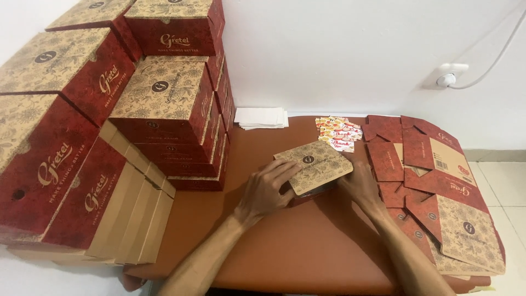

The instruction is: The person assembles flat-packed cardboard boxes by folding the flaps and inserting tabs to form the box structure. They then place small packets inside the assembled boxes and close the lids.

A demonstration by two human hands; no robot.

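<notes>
A small box (318, 164) with a tan patterned lid and dark red sides sits in the middle of the brown table (296, 246). My left hand (266, 189) presses on its left edge, fingers spread over the lid's corner. My right hand (359, 183) grips the box's right side, thumb at the lid's edge. Both forearms reach in from the bottom of the view.
Tall stacks of finished red and tan boxes (164, 104) fill the left side. Flat unfolded box blanks (438, 181) lie piled at the right. A stack of white paper (262, 117) and small colourful cards (338, 131) rest near the wall. A wall socket (446, 77) has a cable.
</notes>
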